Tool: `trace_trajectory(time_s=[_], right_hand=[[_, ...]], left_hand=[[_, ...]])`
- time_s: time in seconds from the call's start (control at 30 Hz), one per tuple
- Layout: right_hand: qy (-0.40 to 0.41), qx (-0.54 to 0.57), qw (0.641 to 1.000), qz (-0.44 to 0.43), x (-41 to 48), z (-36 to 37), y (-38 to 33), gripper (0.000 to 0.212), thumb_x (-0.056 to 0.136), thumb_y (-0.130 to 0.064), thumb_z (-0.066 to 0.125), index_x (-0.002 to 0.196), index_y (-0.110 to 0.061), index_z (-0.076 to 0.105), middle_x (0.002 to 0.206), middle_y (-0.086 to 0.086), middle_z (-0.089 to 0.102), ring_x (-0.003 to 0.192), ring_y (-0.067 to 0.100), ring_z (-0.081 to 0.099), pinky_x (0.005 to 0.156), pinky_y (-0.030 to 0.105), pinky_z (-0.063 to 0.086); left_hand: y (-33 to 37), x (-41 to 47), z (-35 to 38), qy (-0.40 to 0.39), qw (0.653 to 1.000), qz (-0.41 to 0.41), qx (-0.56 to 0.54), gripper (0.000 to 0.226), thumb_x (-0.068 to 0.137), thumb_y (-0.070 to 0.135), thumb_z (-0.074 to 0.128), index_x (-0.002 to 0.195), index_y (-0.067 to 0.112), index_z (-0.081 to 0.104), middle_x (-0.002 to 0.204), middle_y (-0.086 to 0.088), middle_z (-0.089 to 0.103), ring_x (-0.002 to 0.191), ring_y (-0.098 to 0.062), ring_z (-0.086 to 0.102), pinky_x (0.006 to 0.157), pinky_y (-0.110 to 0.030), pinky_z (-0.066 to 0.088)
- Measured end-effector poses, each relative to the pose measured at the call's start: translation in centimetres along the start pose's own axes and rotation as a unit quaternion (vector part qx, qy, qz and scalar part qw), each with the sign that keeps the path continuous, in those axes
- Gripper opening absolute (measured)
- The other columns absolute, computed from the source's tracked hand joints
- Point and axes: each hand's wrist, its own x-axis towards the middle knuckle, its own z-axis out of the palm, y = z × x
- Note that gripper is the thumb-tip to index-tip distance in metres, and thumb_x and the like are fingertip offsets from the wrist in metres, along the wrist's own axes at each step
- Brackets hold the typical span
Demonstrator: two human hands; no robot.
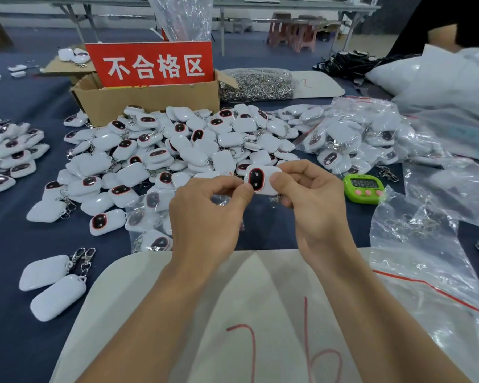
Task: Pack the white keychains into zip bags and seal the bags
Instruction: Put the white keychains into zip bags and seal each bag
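Both hands hold one white keychain (260, 180) with a dark red-rimmed oval face above the table's middle. My right hand (313, 205) grips its right side between thumb and curled fingers, and its metal clip hangs below. My left hand (208, 211) pinches at its left edge, where a thin clear zip bag seems to be, though I cannot make the bag out clearly. A big heap of loose white keychains (177, 150) lies just behind. Bagged keychains (150, 217) lie left of my left hand.
A cardboard box (150, 100) with a red sign stands behind the heap, with a bag of metal clips (257, 84) beside it. A green timer (364, 187) sits to the right. Clear bags (426, 244) cover the right side. A white sheet (260, 313) lies at the front edge.
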Motion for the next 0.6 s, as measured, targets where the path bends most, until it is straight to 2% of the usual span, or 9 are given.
trace_trajectory(time_s=[0.07, 0.17, 0.23, 0.3, 0.47, 0.5, 0.6], right_hand=[[-0.003, 0.011, 1.000, 0.002, 0.10, -0.12, -0.07, 0.019, 0.086, 0.005, 0.075, 0.079, -0.012, 0.072, 0.064, -0.003, 0.068, 0.052, 0.002, 0.053, 0.052, 0.015, 0.043], [-0.009, 0.007, 1.000, 0.001, 0.10, -0.09, -0.10, 0.016, 0.085, 0.008, 0.074, 0.082, -0.008, 0.074, 0.065, -0.001, 0.068, 0.054, 0.003, 0.054, 0.053, 0.014, 0.043], [-0.014, 0.009, 1.000, -0.001, 0.09, -0.15, -0.17, 0.016, 0.086, 0.009, 0.074, 0.083, -0.007, 0.074, 0.064, -0.003, 0.067, 0.054, 0.002, 0.055, 0.055, 0.014, 0.043], [-0.019, 0.014, 1.000, -0.001, 0.09, -0.21, -0.27, 0.014, 0.086, 0.009, 0.074, 0.084, -0.005, 0.074, 0.063, -0.004, 0.068, 0.053, 0.002, 0.055, 0.054, 0.014, 0.043], [-0.028, 0.009, 1.000, -0.008, 0.06, -0.21, -0.21, 0.018, 0.087, 0.008, 0.073, 0.080, -0.009, 0.075, 0.061, -0.003, 0.067, 0.050, 0.004, 0.052, 0.050, 0.016, 0.043], [-0.029, 0.008, 1.000, -0.009, 0.06, -0.20, -0.21, 0.018, 0.087, 0.008, 0.074, 0.080, -0.009, 0.076, 0.062, -0.001, 0.067, 0.050, 0.005, 0.051, 0.050, 0.016, 0.043], [-0.027, 0.007, 1.000, -0.010, 0.20, -0.37, -0.13, 0.016, 0.087, 0.006, 0.074, 0.081, -0.008, 0.077, 0.066, 0.005, 0.069, 0.052, 0.009, 0.052, 0.049, 0.017, 0.042]], left_hand=[[-0.06, -0.17, 0.03, -0.002, 1.000, 0.009, -0.007, 0.018, 0.081, 0.047, 0.074, 0.079, 0.063, 0.067, 0.089, 0.045, 0.063, 0.096, 0.008, 0.060, 0.081, -0.009, 0.041], [-0.20, -0.18, -0.03, -0.020, 0.999, 0.030, -0.020, 0.030, 0.083, 0.038, 0.079, 0.102, 0.059, 0.069, 0.096, 0.044, 0.064, 0.101, 0.010, 0.059, 0.085, -0.004, 0.039], [-0.25, -0.12, -0.11, -0.035, 0.998, 0.032, -0.033, 0.034, 0.082, 0.038, 0.080, 0.111, 0.055, 0.071, 0.098, 0.035, 0.069, 0.102, 0.008, 0.061, 0.086, -0.006, 0.041], [-0.33, -0.10, -0.19, -0.042, 0.998, 0.025, -0.046, 0.036, 0.078, 0.042, 0.078, 0.114, 0.049, 0.075, 0.101, 0.024, 0.072, 0.103, 0.003, 0.063, 0.089, -0.015, 0.047], [-0.25, -0.24, -0.25, -0.048, 0.998, 0.020, -0.048, 0.046, 0.071, 0.041, 0.081, 0.114, 0.055, 0.071, 0.104, 0.028, 0.069, 0.105, 0.004, 0.062, 0.092, -0.028, 0.054], [-0.29, -0.26, -0.26, -0.052, 0.997, 0.019, -0.049, 0.046, 0.071, 0.041, 0.081, 0.114, 0.054, 0.071, 0.105, 0.029, 0.068, 0.106, 0.005, 0.062, 0.092, -0.027, 0.054], [-0.53, -0.20, -0.28, -0.060, 0.997, 0.034, -0.027, 0.050, 0.070, 0.040, 0.081, 0.118, 0.052, 0.071, 0.112, 0.038, 0.061, 0.108, 0.010, 0.058, 0.092, -0.012, 0.046]])
